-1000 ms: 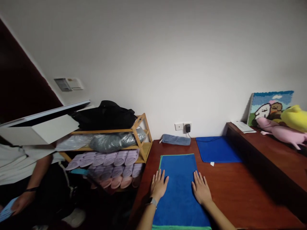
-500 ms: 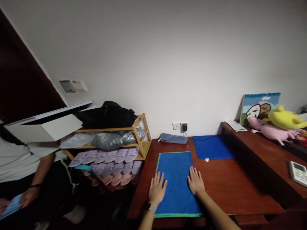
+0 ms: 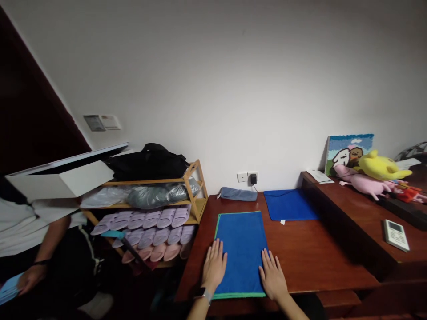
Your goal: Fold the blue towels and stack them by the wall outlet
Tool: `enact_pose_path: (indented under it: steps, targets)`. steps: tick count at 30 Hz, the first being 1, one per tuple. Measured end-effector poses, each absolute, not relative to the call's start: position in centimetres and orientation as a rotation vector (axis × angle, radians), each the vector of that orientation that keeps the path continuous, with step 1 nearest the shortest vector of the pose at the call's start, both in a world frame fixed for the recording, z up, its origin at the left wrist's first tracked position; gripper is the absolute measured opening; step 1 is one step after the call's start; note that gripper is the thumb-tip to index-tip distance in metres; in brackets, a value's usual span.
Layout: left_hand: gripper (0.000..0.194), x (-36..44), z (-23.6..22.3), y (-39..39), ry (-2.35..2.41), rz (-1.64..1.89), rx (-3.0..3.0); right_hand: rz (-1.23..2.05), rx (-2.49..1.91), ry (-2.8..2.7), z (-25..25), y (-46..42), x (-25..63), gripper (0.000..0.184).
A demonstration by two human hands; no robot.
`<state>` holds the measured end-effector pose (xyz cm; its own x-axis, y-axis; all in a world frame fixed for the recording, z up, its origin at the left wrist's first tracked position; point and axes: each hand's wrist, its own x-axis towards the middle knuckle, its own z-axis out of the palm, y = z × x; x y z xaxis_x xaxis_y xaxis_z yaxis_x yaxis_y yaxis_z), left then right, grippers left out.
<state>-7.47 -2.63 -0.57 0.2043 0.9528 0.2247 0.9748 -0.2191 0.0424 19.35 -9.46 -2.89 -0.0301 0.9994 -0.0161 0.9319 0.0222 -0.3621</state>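
Observation:
A blue towel with green edging (image 3: pixel 240 249) lies flat as a long rectangle on the brown wooden table (image 3: pixel 310 253). My left hand (image 3: pixel 214 265) rests palm down across its left edge, fingers stretched out. On the opposite edge lies my right hand (image 3: pixel 272 274), also flat with its fingers spread. Neither hand grips anything. Behind the towel, against the wall, is a folded grey-blue cloth (image 3: pixel 239 194). To the right of that, a plain blue cloth (image 3: pixel 290 205) with a small white tag is spread on the table.
Left of the table stands a wooden rack (image 3: pixel 200 209) with slippers (image 3: pixel 151 218) and a black bag (image 3: pixel 150 164). A seated person (image 3: pixel 40 240) is at far left. Plush toys (image 3: pixel 360 180) and a white remote control (image 3: pixel 396 234) lie on the raised right surface. A black plug (image 3: pixel 253 178) sits in the wall socket.
The view has shifted, bringing the remote control into sight. My right hand has slid down the towel's right edge toward its near end. My left hand stays on the left edge.

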Motion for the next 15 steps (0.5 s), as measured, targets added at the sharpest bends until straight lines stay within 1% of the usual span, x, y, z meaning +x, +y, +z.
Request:
enact_pose_path:
  steps: [4, 7, 10, 15]
  targets:
    - [0.061, 1.5, -0.6, -4.6, -1.671, -0.417, -2.641, 0.411, -1.988, -2.058, -2.3, -9.5, 19.4, 0.067]
    - [0.064, 5.1, -1.1, -5.6, -1.692, -0.395, -2.734, 0.422, -1.976, -2.077, -1.9, -9.4, 19.5, 0.066]
    - [0.067, 2.8, -1.4, -6.0, -1.803, -0.345, -2.679, 0.416, -1.989, -2.071, -1.9, -9.5, 19.5, 0.067]
    - [0.071, -7.7, -1.7, -7.1, -2.052, -0.215, -2.396, 0.409, -2.004, -2.047, -2.1, -9.6, 19.4, 0.068]
